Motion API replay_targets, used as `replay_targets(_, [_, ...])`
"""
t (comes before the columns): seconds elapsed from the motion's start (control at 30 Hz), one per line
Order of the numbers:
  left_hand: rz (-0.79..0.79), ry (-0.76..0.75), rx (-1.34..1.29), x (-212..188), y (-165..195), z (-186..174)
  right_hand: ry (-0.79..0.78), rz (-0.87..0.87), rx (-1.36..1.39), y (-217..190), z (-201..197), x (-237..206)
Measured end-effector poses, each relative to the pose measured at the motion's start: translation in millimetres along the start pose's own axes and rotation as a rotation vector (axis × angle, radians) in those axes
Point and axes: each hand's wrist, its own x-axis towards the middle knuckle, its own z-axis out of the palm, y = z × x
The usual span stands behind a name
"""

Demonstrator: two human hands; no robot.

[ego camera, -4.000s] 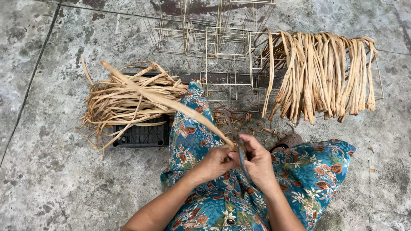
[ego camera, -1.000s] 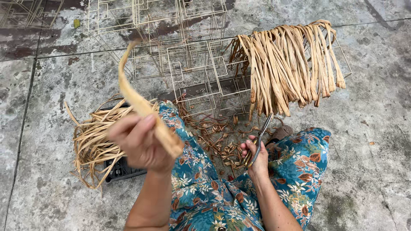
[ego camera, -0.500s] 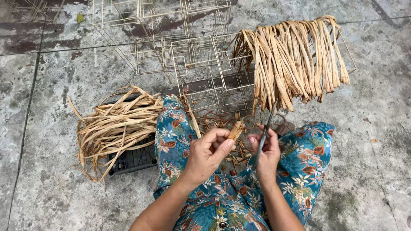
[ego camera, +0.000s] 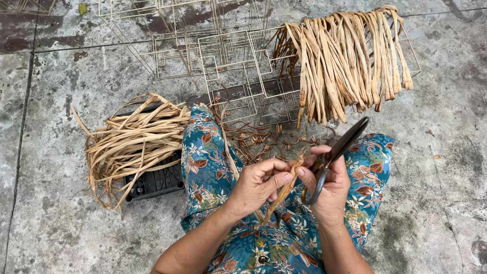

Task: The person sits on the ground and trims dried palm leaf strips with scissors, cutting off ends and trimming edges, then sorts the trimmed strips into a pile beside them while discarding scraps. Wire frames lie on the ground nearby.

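My left hand (ego camera: 259, 183) pinches a dried tan fibre strand (ego camera: 287, 183) over my lap. My right hand (ego camera: 329, 186) grips dark metal scissors (ego camera: 339, 149), blades pointing up and right, and its thumb touches the same strand. I sit on the ground in blue floral trousers (ego camera: 208, 157), knees spread. A loose bundle of dried strands (ego camera: 134, 139) lies on a black plastic crate (ego camera: 157, 182) left of my left knee. Another bundle of strands (ego camera: 345, 61) hangs over a wire frame at the upper right.
Several thin wire frames (ego camera: 228, 61) lie stacked on the grey concrete floor (ego camera: 61, 86) ahead of me. Brown trimmings (ego camera: 253, 139) are scattered between my knees. A dark wet patch runs along the floor's far edge.
My left hand came down from holding a strand high on the left and met the right hand over the lap. The strand's end now sits at the scissors.
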Motion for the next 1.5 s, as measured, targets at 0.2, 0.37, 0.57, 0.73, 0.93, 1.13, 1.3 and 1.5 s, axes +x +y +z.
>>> replay_targets(0.2, [0.043,0.034,-0.245,3.0,-10.9,-5.4,-0.125,-0.008,-0.022,1.0,-1.4,-7.6])
replay_targets(0.37, [0.131,0.149,-0.278,0.5,-5.1,-12.2,-0.198,0.029,-0.377,7.7,-3.6,-20.5])
replay_targets(0.57, [0.138,0.134,-0.292,-1.1,-2.9,-14.7,-0.272,0.098,-0.520,6.4,-0.4,-27.2])
replay_targets(0.73, [0.174,0.099,-0.219,1.2,-9.5,-14.3,-0.257,0.081,-0.601,0.1,0.6,-27.6])
replay_targets(0.93, [0.124,0.113,-0.214,2.9,-14.4,-14.1,-0.186,0.149,-0.447,15.2,-3.3,-34.5])
replay_targets(1.13, [0.110,0.061,-0.140,-0.3,-13.9,-10.6,-0.092,0.179,-0.346,32.4,-8.6,-40.3])
replay_targets(1.3, [0.140,0.112,-0.120,-0.8,-7.8,-11.1,-0.051,0.180,-0.289,30.7,-12.4,-39.5])
replay_targets(1.5, [0.198,0.056,-0.122,-2.7,-17.6,-8.6,-0.154,0.174,-0.109,31.8,-1.1,-32.4])
